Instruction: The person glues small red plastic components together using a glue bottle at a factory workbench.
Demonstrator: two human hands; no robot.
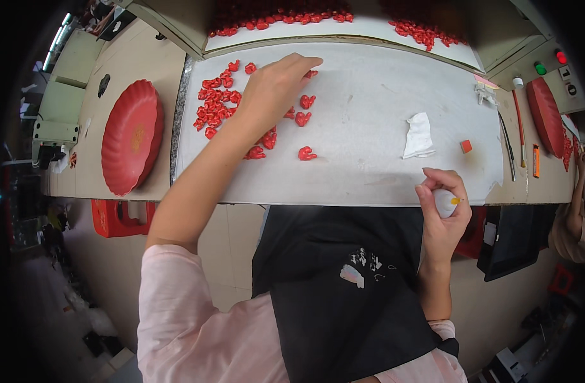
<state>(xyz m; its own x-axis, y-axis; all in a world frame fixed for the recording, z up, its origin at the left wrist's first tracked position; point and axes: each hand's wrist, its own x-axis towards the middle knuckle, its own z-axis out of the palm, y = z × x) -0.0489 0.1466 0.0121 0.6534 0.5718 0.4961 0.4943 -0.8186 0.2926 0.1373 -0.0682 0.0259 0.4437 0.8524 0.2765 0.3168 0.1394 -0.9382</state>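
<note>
My left hand (276,89) reaches across the white work sheet (362,96). Its fingers close on a small glossy red piece (311,74) at the far side; the hand partly hides both this piece and the thumb. Nearby, separate lumpy red pieces (303,119) lie in a loose column, with a cluster of similar red pieces (213,108) under and left of my forearm. Close to the table's front edge, my right hand (447,207) is wrapped round a small white squeeze bottle (444,203), its yellow tip pointing right.
A crumpled white cloth (419,135) and a small red block (466,147) lie right of centre. Red scalloped dishes (133,137) sit at both sides. Brushes (519,127) and an orange-labelled tube (536,161) are at right. Behind stands a cabinet opening (343,39) with many red pieces inside.
</note>
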